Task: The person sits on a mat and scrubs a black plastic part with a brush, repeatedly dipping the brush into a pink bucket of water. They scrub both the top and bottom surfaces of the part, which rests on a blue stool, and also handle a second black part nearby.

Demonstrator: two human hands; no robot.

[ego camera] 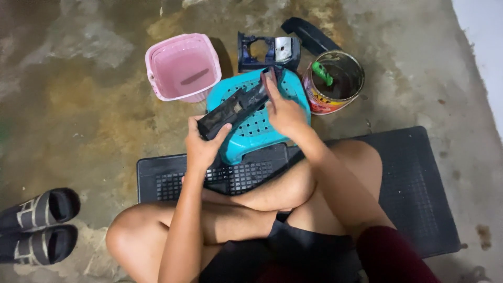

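A long, dark, dirty part is held over a teal stool, lying slantwise from near left to far right. Its near end is gripped by the left hand, whose fingers are curled shut around it. Its far end is pressed by the right hand, with the fingers laid flat along the part and the fingertips at its tip. Whether the part rests on the stool or is held just above it cannot be told.

The stool is perforated on top and stands on the floor, partly on a black mat. The mat is ribbed and gridded, and the person is seated on it with legs crossed.

Just beyond the stool, to the left, a pink bucket is set, with water inside. Directly beyond the stool a dark blue housing with a metal plate is placed, and a black curved piece lies to its right. To the right of the stool, touching or just beside it, a tin can is stood; dark liquid is seen in it, and a green handle leans inside.

At the near left edge, well apart from the hands, a pair of black sandals is left on the stained concrete floor
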